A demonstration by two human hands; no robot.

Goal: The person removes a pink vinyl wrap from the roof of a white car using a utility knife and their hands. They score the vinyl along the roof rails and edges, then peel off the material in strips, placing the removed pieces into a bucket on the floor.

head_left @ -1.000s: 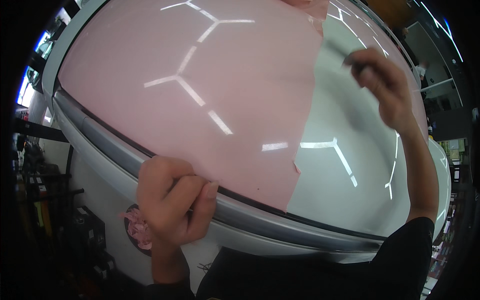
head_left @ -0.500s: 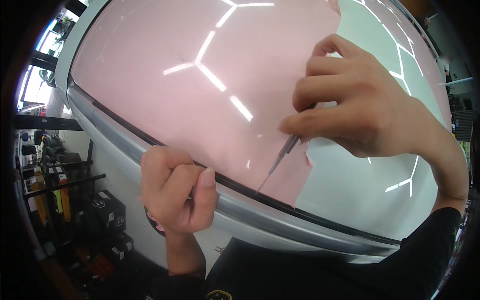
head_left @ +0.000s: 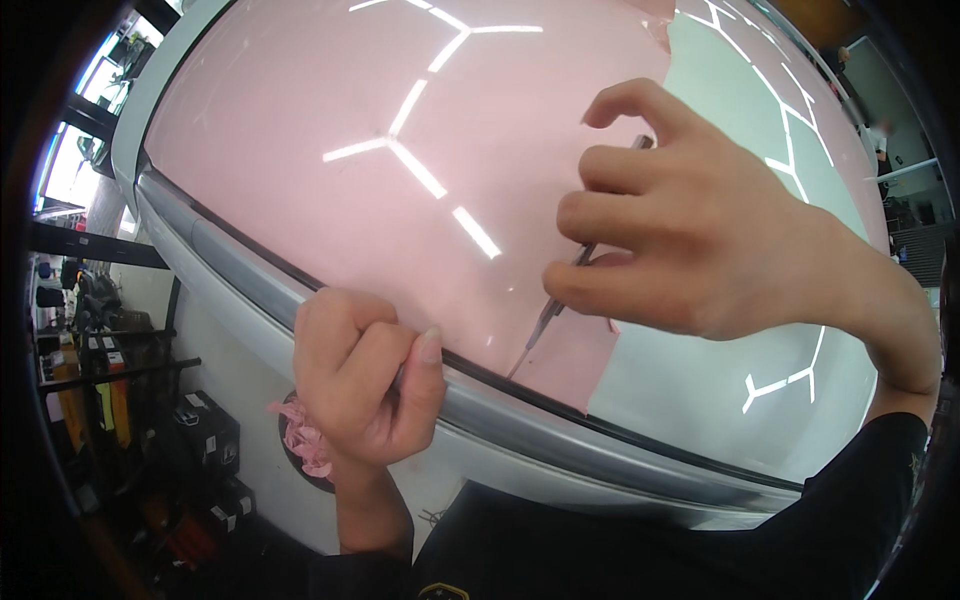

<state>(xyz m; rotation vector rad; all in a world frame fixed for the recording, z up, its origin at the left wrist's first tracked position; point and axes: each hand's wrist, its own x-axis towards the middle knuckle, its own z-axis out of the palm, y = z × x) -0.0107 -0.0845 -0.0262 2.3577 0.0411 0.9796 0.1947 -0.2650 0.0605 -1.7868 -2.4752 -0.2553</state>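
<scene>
In my right hand point(head_left: 690, 220) is a slim metal craft knife point(head_left: 545, 322), held like a pen between thumb and fingers. It points down and left, its thin tip at the black trim strip along the car roof's near edge. Pink film point(head_left: 300, 150) covers the left part of the roof panel. Its cut edge runs just right of the knife; beyond it shows the pale, glossy panel point(head_left: 690, 390). My left hand point(head_left: 365, 375) is closed beside the silver roof rail point(head_left: 480, 412), thumb against the curled forefinger. Whatever its fingers may hold is hidden.
Crumpled pink film point(head_left: 305, 438) sits in a dark round opening or holder below my left hand. At the left are a dark rack point(head_left: 110, 375) and black boxes point(head_left: 205, 430). Bright ceiling lights reflect on the roof.
My right hand has shifted slightly left and down, and the knife stands steeper, its tip a little further left along the trim. My left hand has moved slightly right, showing more crumpled film.
</scene>
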